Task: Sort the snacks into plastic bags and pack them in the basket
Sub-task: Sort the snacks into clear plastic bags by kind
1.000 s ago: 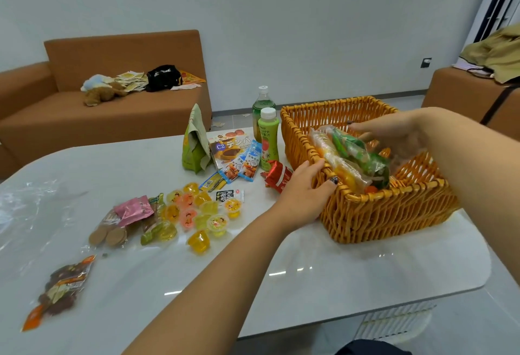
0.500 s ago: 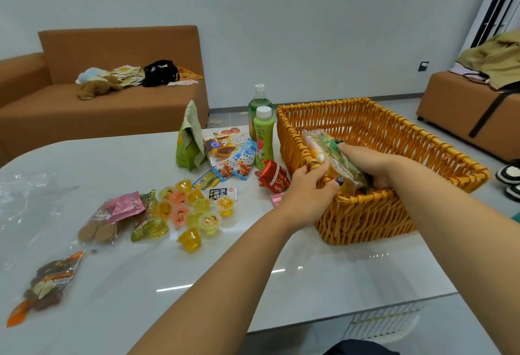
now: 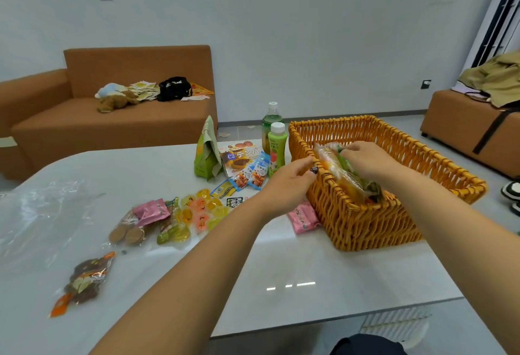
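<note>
Packing step in hand. Filled plastic bag [image 3: 344, 173] of orange and green snacks inside the basket [image 3: 399, 219], leaning against the near-left wall, top end poking above the rim. Right hand [image 3: 365, 157] over the bag's upper end, fingers curled down on it, holding it. Left hand [image 3: 289, 183] at the basket's left rim, fingers loosely extended against the wicker, gripping nothing visible.

To do it well: press the bag flat along the wall, low enough to clear the rim; steady the basket from outside; leave floor space for further bags.

Remaining on the surface [image 3: 309, 270]: loose jelly cups [image 3: 201, 209], a pink packet [image 3: 302, 218] touching the basket's base, a bag of brown sweets [image 3: 84, 281], an empty plastic bag [image 3: 42, 214].

Against half a second ago: right hand shifted up from the bag's lower part to its top; left fingers off the bag, now at the rim. Bag roughly where it was.
</note>
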Motion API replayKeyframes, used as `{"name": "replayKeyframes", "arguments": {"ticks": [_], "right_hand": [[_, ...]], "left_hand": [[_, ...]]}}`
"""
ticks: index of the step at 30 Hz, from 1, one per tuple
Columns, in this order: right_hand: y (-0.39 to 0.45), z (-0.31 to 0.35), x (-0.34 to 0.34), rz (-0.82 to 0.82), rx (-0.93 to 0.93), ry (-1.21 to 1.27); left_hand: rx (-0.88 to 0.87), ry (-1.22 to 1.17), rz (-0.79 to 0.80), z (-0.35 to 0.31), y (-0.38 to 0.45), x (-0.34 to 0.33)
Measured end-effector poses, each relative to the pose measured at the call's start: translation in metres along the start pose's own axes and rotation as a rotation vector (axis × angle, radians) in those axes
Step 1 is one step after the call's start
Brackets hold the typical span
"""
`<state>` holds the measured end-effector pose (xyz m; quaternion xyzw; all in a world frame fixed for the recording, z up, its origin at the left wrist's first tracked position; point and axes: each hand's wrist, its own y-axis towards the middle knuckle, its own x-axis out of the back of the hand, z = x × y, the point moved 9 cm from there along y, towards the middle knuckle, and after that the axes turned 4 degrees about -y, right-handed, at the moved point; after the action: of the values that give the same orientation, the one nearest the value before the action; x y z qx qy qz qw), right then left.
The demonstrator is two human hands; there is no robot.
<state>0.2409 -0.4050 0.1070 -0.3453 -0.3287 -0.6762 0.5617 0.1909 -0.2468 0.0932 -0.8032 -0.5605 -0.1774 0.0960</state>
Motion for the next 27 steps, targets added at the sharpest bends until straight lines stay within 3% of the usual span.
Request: {"name": "replayKeyframes", "arguments": {"ticks": [3,5,14,20,27], "right_hand": [[-0.035,0.038,0.0,-0.147,0.153,0.041],[-0.06,0.064,-0.02,-0.159,0.261,0.089],[-0.125,0.117,-0.171,0.094,0.38,0.297],[-0.131,0.152,-0.225,0.167,0.5,0.171],[-0.145,0.182,-0.282,0.304,0.642,0.053]], "left_hand": [[-0.002,0.009,-0.054,0.003,-0.023,0.026],[0.019,0.015,-0.103,0.013,-0.041,0.048],[0.153,-0.018,-0.333,0.118,-0.147,0.154],[0.352,0.223,-0.54,0.189,-0.215,0.245],[0.534,0.511,-0.642,0.26,-0.248,0.336]]}}
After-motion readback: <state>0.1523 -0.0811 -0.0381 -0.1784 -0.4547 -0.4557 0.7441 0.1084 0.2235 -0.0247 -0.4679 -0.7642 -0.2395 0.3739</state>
